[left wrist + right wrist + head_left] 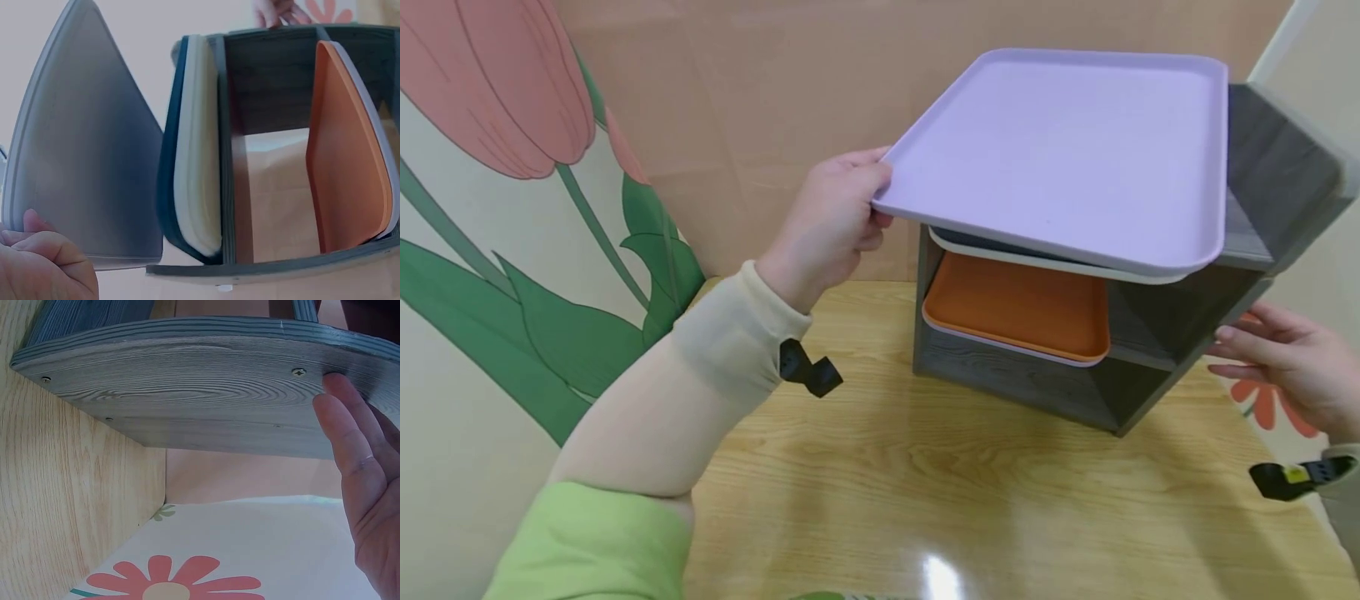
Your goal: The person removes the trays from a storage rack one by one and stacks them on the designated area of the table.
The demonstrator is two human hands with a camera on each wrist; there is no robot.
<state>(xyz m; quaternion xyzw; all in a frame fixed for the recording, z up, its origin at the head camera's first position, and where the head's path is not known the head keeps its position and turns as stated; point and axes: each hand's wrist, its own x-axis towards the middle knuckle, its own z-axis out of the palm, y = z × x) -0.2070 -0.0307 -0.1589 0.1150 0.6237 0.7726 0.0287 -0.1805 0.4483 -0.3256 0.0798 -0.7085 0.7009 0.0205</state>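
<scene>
My left hand (838, 212) pinches the near left corner of a lavender tray (1067, 150), thumb on top and fingers below. The tray is held over the top of a grey wooden shelf rack (1015, 375). Beneath it, a dark blue tray (172, 156) lies on a white tray (199, 144) on the upper shelf. Lower down, an orange tray (1022, 304) is stacked on another lavender tray (386, 150). At the rack's right side panel (187, 387), my right hand (1296, 358) has its fingertips against the outer face, fingers fairly straight.
The rack stands on a wood-grain table (880, 483) near a pinkish-brown wall covering (775, 83). Painted tulips (497, 92) decorate the wall on the left. A red flower print (165, 584) shows on the white surface at the right.
</scene>
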